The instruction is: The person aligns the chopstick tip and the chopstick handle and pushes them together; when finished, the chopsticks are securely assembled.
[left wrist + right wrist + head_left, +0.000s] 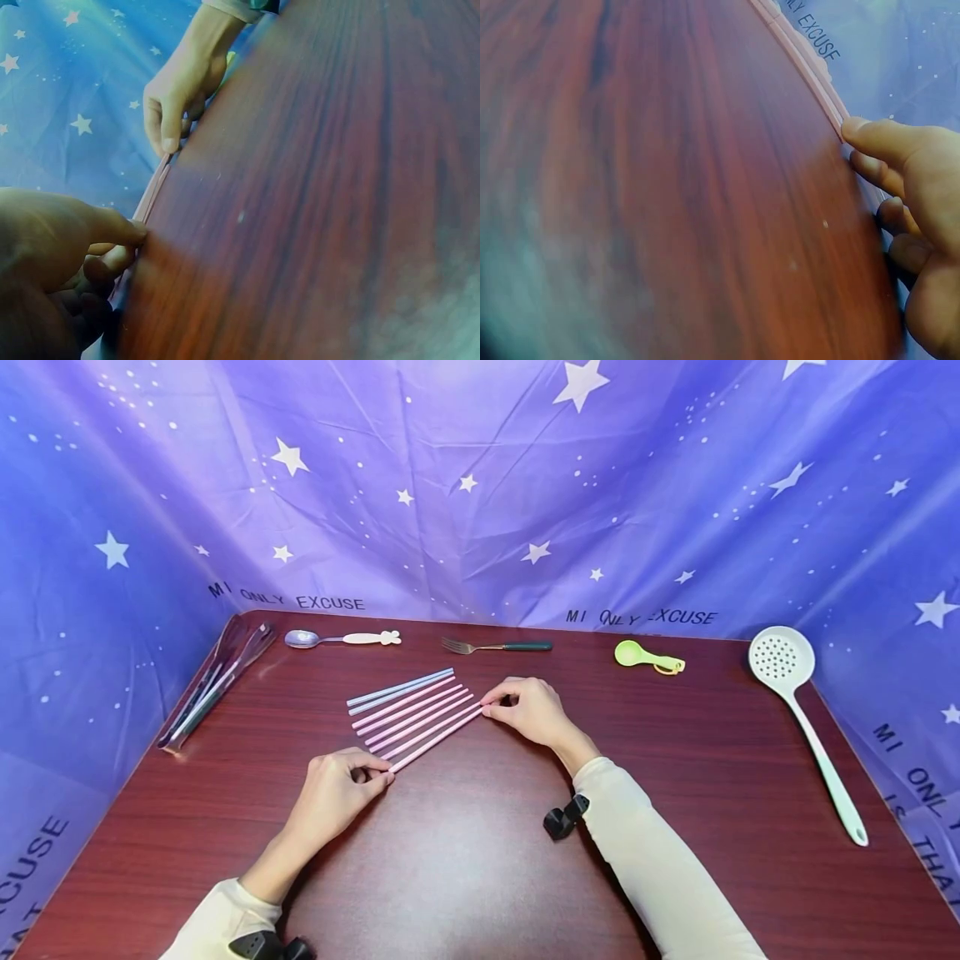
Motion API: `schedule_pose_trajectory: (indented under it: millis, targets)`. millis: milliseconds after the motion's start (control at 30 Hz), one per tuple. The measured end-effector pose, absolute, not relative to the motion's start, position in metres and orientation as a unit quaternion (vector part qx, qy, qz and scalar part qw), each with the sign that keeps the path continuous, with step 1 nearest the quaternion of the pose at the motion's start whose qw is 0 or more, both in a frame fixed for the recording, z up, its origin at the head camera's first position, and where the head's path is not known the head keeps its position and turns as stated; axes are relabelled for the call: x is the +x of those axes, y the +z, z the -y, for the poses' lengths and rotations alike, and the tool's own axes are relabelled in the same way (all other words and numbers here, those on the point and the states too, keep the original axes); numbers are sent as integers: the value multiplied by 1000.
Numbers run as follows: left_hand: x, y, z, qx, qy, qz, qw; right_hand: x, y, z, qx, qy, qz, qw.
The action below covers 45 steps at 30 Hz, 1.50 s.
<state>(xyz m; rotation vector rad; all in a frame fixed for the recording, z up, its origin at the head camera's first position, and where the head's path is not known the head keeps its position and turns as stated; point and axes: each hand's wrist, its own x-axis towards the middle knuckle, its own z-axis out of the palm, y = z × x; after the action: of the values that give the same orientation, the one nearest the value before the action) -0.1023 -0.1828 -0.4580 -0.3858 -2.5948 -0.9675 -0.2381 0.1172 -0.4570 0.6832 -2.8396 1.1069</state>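
Note:
In the head view, a row of pink straws (415,713) and two blue straws (401,687) lies slantwise on the table, side by side with small gaps. My left hand (333,797) pinches the near-left end of the front pink straw (437,737) between thumb and fingers. At that straw's other end my right hand (534,710) pinches it the same way. From the left wrist, the pink straw (153,189) runs between both hands, low along the tabletop. The right wrist view shows thumb and forefinger at the end of a pink straw (810,64).
Behind the straws lie a spoon with a white handle (363,638), a fork with a green handle (525,646) and a light green measuring spoon (647,656). A clear bag of utensils (217,689) is at the left edge, a pale skimmer (823,756) at the right. Star-patterned cloth (480,527) encloses the table.

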Motion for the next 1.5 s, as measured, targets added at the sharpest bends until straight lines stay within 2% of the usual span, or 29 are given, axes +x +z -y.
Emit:
schedule_pose_trajectory:
  millis: [1000,1367,1500]
  targets:
    - [-98,-453,186,-89,-330,926,162,-233,-457,-114,203,344,916,25]
    - [-99,-454,189,-81,-330,929,149,-234,-460,-117,201,350,915,16]
    - [-98,-450,191,-88,-330,927,153,-235,-462,-123,204,398,894,-9]
